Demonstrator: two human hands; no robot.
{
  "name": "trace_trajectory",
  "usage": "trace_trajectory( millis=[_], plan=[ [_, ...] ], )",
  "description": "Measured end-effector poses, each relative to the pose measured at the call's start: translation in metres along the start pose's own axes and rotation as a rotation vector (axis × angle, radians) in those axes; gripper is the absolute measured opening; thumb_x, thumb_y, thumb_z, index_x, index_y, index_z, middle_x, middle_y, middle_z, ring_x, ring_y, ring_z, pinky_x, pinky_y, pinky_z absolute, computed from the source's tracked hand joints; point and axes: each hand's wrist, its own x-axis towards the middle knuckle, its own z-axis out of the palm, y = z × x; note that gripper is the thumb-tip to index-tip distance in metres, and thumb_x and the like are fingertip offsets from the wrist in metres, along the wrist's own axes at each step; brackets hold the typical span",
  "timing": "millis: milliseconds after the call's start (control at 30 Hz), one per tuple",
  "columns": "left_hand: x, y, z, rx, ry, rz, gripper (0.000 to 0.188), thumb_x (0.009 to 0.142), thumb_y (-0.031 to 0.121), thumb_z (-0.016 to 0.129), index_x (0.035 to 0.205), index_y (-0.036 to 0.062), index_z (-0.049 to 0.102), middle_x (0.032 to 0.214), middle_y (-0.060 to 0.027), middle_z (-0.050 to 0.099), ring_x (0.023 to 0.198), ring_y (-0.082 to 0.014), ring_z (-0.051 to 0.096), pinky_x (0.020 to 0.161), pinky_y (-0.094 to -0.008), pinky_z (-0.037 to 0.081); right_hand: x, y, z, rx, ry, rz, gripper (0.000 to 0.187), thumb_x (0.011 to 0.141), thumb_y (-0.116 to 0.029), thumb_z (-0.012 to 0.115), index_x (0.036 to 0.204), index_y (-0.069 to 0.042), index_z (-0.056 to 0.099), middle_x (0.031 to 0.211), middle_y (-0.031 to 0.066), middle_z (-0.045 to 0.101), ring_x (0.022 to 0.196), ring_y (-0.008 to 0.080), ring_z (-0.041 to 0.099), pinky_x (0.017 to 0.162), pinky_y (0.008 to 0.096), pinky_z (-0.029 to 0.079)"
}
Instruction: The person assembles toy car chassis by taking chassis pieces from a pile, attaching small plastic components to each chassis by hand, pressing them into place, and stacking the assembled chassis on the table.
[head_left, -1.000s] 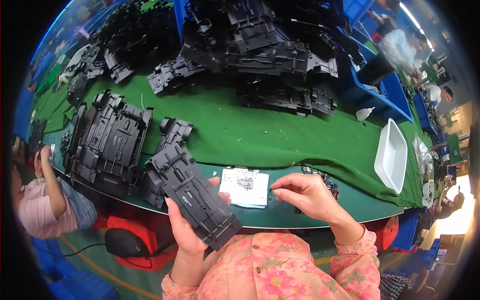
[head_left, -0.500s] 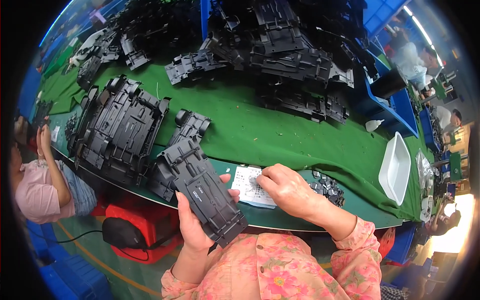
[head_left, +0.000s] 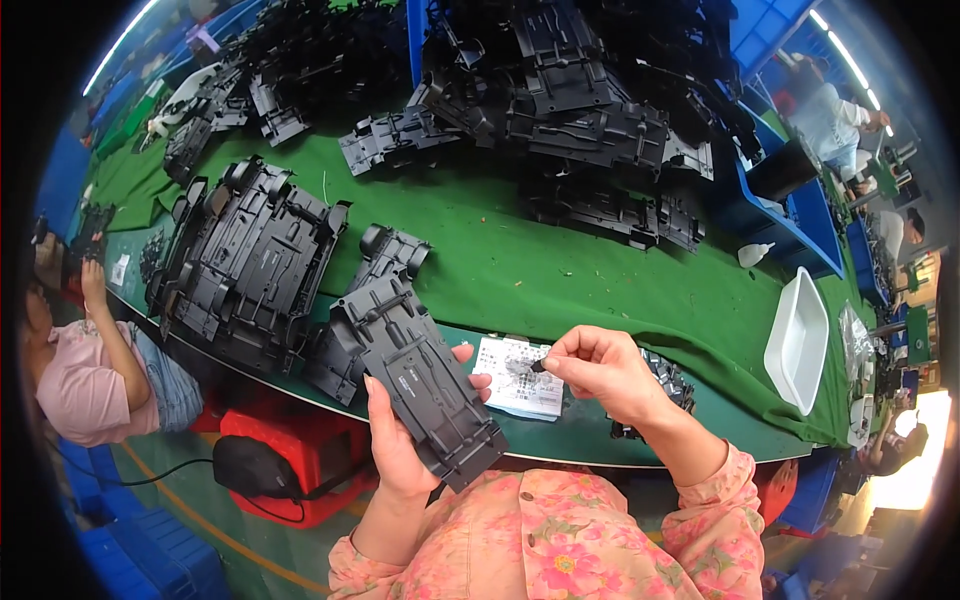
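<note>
A long black plastic toy-car chassis (head_left: pixel 418 385) rests tilted in my left hand (head_left: pixel 397 450), thumb along one edge and fingertips showing at the other. My right hand (head_left: pixel 615 378) is beside it to the right, thumb and forefinger pinching a small black plastic part (head_left: pixel 539 366). Below that pinch lies a white printed sheet (head_left: pixel 512 388) on the table. Partly behind my right wrist is a heap of small black parts (head_left: pixel 672 380). Left of the held chassis, several more chassis (head_left: pixel 262 265) stand packed together, and another one (head_left: pixel 385 255) lies just behind it.
Green cloth (head_left: pixel 480 265) covers much of the table. At the back is a large pile of black chassis (head_left: pixel 590 135). A white tray (head_left: pixel 797 340), a small white bottle (head_left: pixel 755 253) and a blue bin (head_left: pixel 790 225) stand right. A person (head_left: pixel 105 375) sits at far left, near a red stool (head_left: pixel 300 455).
My right hand has turned and moved slightly right, and the small black part now shows between its fingertips. The held chassis stays in my left hand, and the whole view has shifted slightly.
</note>
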Motion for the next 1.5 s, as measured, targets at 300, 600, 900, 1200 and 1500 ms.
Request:
trace_trajectory(
  millis=[300, 600, 900, 1200, 1500],
  plan=[
    [0.002, -0.005, 0.010, -0.023, 0.066, -0.018, 0.082, 0.090, 0.066, 0.023, 0.134, -0.0021, 0.034, 0.131, -0.0169, 0.045, 0.110, -0.0318, 0.053, 0.091, -0.0454, 0.047, -0.010, -0.001, -0.001, 0.680, -0.161, 0.365, 0.008, 0.084, -0.005, 0.063, 0.080, 0.000, 0.059, 0.062, -0.0012, 0.046, 0.051, 0.0058, 0.035, 0.043, 0.0217, 0.026],
    [0.001, -0.004, 0.015, -0.117, 0.073, -0.034, 0.090, 0.085, 0.073, 0.026, 0.131, -0.0032, 0.036, 0.119, -0.0187, 0.053, 0.102, -0.0313, 0.058, 0.088, -0.0428, 0.049, -0.037, -0.007, 0.003, -0.528, 0.020, -0.855, 0.018, 0.068, 0.001, 0.068, 0.086, -0.001, 0.064, 0.069, 0.0064, 0.055, 0.057, 0.0212, 0.053, 0.051, 0.0308, 0.044],
    [-0.003, -0.007, 0.021, 0.066, 0.062, 0.001, 0.096, 0.081, 0.076, 0.029, 0.132, -0.0052, 0.035, 0.110, -0.0225, 0.058, 0.101, -0.0287, 0.059, 0.082, -0.0371, 0.051, -0.041, 0.006, 0.015, -0.768, -0.009, -1.177, 0.033, 0.056, -0.008, 0.062, 0.087, 0.002, 0.061, 0.067, 0.0023, 0.046, 0.056, 0.0153, 0.046, 0.047, 0.0274, 0.037],
    [-0.006, -0.008, 0.018, 0.172, 0.008, -0.036, 0.095, 0.081, 0.075, 0.032, 0.133, -0.0037, 0.034, 0.124, -0.0187, 0.050, 0.104, -0.0272, 0.057, 0.081, -0.0369, 0.052, -0.044, 0.006, 0.015, -0.861, -0.054, -1.179, 0.034, 0.056, -0.010, 0.062, 0.088, 0.002, 0.061, 0.066, 0.0012, 0.044, 0.058, 0.0141, 0.044, 0.048, 0.0268, 0.035],
    [-0.010, -0.012, 0.017, 0.158, 0.003, 0.004, 0.094, 0.081, 0.076, 0.032, 0.136, -0.0012, 0.031, 0.128, -0.0162, 0.047, 0.102, -0.0281, 0.057, 0.082, -0.0395, 0.051, -0.043, 0.009, 0.017, -0.867, -0.087, -1.205, 0.031, 0.059, -0.011, 0.063, 0.088, 0.002, 0.061, 0.066, 0.0008, 0.042, 0.058, 0.0132, 0.043, 0.048, 0.0262, 0.035]
  ],
)
